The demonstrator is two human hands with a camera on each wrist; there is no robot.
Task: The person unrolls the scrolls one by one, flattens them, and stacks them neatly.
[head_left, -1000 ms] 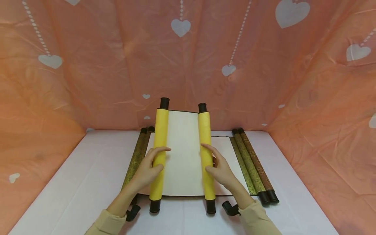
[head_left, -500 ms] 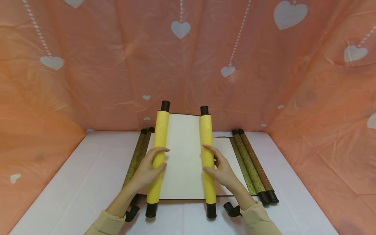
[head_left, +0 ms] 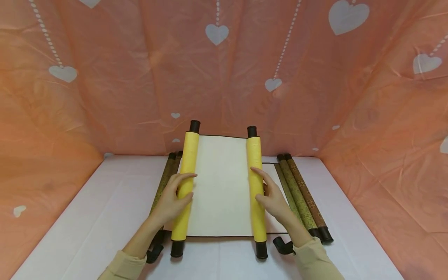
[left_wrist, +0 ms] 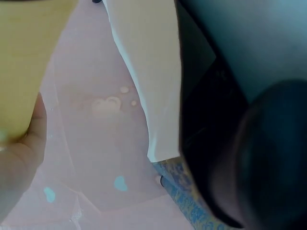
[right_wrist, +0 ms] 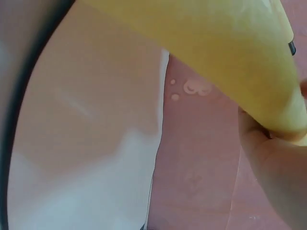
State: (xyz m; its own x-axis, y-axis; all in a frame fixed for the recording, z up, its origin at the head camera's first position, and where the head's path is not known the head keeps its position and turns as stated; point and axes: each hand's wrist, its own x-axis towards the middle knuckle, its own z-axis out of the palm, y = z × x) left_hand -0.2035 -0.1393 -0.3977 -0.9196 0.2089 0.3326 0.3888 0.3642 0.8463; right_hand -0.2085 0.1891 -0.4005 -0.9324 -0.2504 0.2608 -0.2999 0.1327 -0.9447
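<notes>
A yellow scroll (head_left: 224, 186) is partly unrolled, with white paper stretched between two upright yellow rolls that end in black knobs. My left hand (head_left: 171, 202) grips the left roll (head_left: 190, 153) around its middle, thumb and fingertips showing on its inner side. On the other side, my right hand (head_left: 274, 200) holds the right roll (head_left: 254, 153) between thumb and fingers. Behind the yellow scroll, a second open scroll (head_left: 276, 173) with white paper is largely covered by it. Each wrist view shows a thumb against the yellow roll (left_wrist: 29, 62), (right_wrist: 230, 52).
Green patterned rolls (head_left: 297, 190) lie at the right, with a brown patterned roll (head_left: 303, 190) alongside. More dark patterned rolls (head_left: 163, 181) lie at the left, partly behind my left hand. A white tabletop (head_left: 115, 194) meets an orange curtain (head_left: 224, 85) with white hearts.
My right hand and the right roll have moved right, and my left hand and roll slightly left. More white paper shows between the rolls, whose lower ends sit a little nearer me.
</notes>
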